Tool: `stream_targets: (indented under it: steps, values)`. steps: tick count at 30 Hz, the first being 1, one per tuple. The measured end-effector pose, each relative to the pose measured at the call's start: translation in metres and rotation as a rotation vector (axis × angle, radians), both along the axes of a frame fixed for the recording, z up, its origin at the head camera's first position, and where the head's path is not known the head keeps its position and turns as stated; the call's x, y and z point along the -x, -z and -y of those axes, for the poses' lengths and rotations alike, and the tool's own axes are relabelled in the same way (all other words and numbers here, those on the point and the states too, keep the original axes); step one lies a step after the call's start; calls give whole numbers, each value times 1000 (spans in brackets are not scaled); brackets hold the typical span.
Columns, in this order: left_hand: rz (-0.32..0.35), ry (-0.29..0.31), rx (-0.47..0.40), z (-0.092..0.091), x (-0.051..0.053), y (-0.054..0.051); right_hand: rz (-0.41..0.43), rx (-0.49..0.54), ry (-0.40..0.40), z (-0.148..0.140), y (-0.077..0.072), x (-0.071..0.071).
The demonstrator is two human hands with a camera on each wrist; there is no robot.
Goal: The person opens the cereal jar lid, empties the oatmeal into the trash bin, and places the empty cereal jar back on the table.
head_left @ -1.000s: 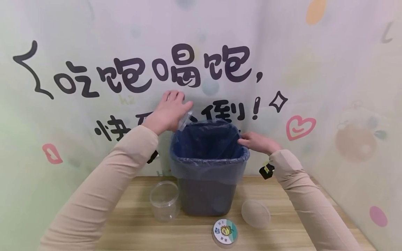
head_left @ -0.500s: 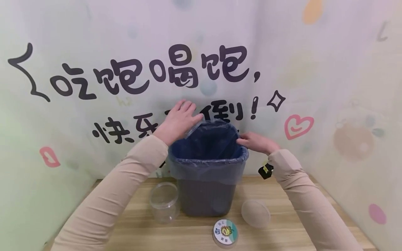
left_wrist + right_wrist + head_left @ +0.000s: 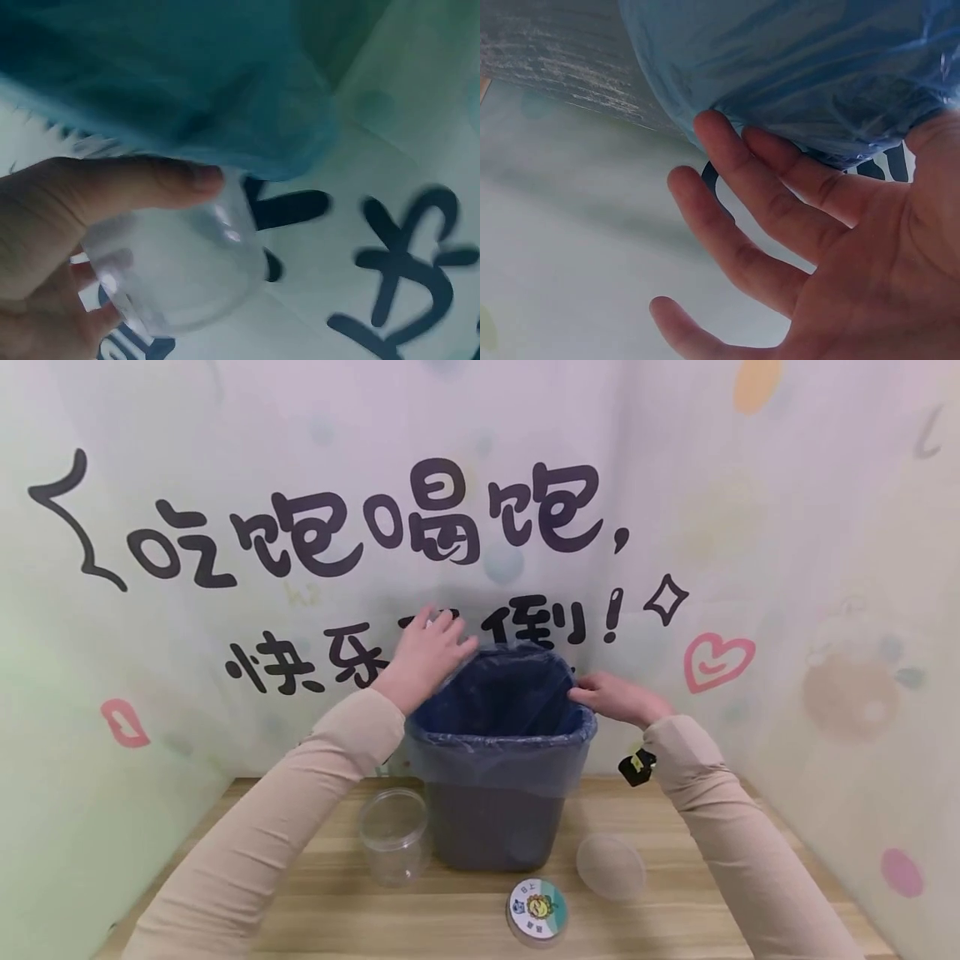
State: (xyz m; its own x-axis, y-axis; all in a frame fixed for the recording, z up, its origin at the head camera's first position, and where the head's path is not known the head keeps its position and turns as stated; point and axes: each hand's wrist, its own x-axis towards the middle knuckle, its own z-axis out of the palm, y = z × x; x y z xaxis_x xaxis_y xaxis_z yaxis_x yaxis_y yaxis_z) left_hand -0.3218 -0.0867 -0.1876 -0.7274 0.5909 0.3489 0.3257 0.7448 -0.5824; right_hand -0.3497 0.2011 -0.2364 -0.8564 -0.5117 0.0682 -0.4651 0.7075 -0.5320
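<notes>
My left hand [image 3: 429, 652] is at the back left rim of the dark blue trash bin [image 3: 491, 835]. In the left wrist view it grips a clear plastic jar [image 3: 184, 274] between thumb and fingers, close against the blue liner. From the head view this jar is almost wholly hidden behind the hand. My right hand [image 3: 618, 700] holds the right rim, thumb over the edge; in the right wrist view its fingers [image 3: 739, 161] spread along the outside of the liner [image 3: 780, 75]. The bin stands upright, its thin bag folded down over the rim.
On the wooden table [image 3: 322, 902], another clear jar [image 3: 393, 839] stands left of the bin. A round container with a printed sunflower label [image 3: 537, 908] lies in front, and a translucent round lid [image 3: 611, 867] to the right. A printed wall sheet [image 3: 300, 427] rises close behind.
My left hand has moved right and slightly down with the clear jar, closer over the bin's left rim. My right hand has stayed on the right rim.
</notes>
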Motion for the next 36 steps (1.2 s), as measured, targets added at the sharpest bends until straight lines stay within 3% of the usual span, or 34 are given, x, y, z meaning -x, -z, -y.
stream_targets:
  steps: [2, 6, 10, 12, 15, 19, 22, 25, 28, 31, 36]
  values:
    - [-30, -8, 13, 0, -1, 2, 1, -5, 0, 0, 1, 1]
    - [-79, 12, -74, 4, -3, 2, 4, -6, -4, 2, 2, 1]
    - [-88, 41, -158, 12, -3, 2, 11, -7, -1, 4, 3, 2]
    - [-56, 47, -198, 18, -3, 2, 15, -7, 1, 4, 3, 2]
    - [54, 30, -304, 29, -3, 1, 22, 4, 1, 4, 3, 1]
    - [182, 21, -600, 58, -3, 9, 23, 25, -1, 3, 3, 0]
    - [237, 52, -878, 86, -3, 29, 24, 21, 7, 4, 2, -1]
    - [273, 104, -1074, 109, -2, 58, 33, 8, 15, 5, 2, -1]
    - [319, 130, -1184, 124, -4, 89, 37, 10, 19, 4, 3, 0]
    - [362, 100, -1261, 135, -11, 115, 43, 28, 11, 4, 4, 0]
    - [378, 57, -1359, 143, -35, 140, 46, 51, 0, -1, 4, -1]
